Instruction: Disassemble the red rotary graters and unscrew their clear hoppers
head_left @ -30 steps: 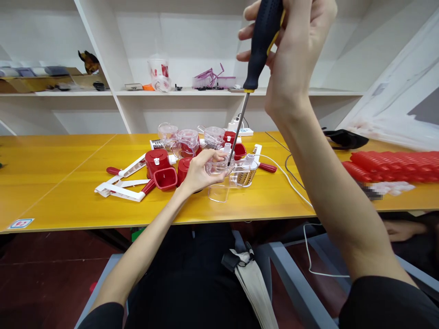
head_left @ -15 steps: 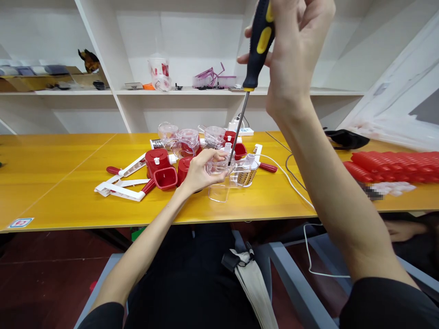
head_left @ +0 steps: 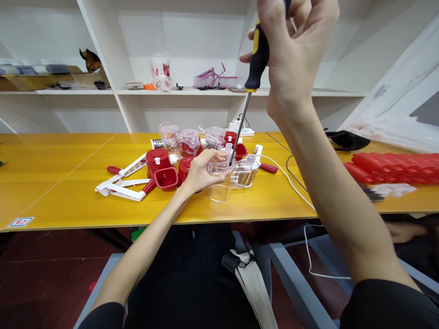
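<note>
My right hand (head_left: pixel 295 55), raised high, is closed round the black and yellow handle of a screwdriver (head_left: pixel 258 61). Its long shaft slants down, and the tip meets a clear plastic housing (head_left: pixel 219 194) near the fingertips of my left hand (head_left: pixel 202 171). That hand is closed on the housing, steadying it just above the table. Right behind the housing stands a perforated grater drum (head_left: pixel 247 177). To the left lie a red plastic body (head_left: pixel 157 162), a red square hopper (head_left: pixel 166 178) and white folding arms with red handles (head_left: pixel 125 192).
Several clear housings (head_left: pixel 188 137) stand at the back of the yellow table (head_left: pixel 68 192). A white cable (head_left: pixel 291 183) crosses its right side, near a pile of red ribbed pieces (head_left: pixel 394 167). White shelves (head_left: pixel 192 45) rise behind. Part of another person's arm (head_left: pixel 406 230) shows at far right.
The screwdriver handle has turned in my right hand, its yellow patches now facing another way. My fingers have shifted round the grip. My left hand and the clear housing stay put.
</note>
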`<control>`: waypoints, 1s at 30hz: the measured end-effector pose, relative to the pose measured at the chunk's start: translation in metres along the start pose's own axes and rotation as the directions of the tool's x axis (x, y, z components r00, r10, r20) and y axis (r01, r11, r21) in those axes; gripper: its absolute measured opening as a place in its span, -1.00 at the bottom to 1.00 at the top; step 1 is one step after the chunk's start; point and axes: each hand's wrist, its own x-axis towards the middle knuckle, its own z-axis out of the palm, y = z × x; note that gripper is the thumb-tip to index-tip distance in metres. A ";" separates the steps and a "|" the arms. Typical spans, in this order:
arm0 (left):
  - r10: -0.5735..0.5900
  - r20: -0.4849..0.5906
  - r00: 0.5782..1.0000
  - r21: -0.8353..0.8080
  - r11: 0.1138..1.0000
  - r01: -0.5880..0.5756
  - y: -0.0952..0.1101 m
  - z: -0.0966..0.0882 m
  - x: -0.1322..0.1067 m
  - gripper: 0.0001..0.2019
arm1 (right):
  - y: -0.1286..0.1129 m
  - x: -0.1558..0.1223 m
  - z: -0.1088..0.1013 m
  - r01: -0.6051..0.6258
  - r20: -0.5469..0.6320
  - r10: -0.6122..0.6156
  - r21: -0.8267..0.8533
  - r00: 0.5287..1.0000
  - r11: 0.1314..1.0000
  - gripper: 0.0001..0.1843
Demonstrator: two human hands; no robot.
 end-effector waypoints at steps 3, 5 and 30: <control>-0.003 -0.001 1.000 0.004 1.000 0.003 -0.001 0.000 0.000 -0.76 | 0.003 0.004 -0.004 0.045 0.020 -0.045 -0.029 0.999 0.999 -0.28; -0.004 0.001 1.000 0.003 1.000 0.004 -0.001 0.000 0.000 -0.76 | 0.001 0.004 -0.004 0.054 -0.015 -0.054 0.005 0.998 0.999 -0.52; 0.010 -0.016 1.000 0.001 1.000 -0.010 -0.003 0.001 -0.001 -0.76 | -0.008 0.006 -0.003 0.026 -0.014 -0.026 -0.005 1.000 1.000 -0.29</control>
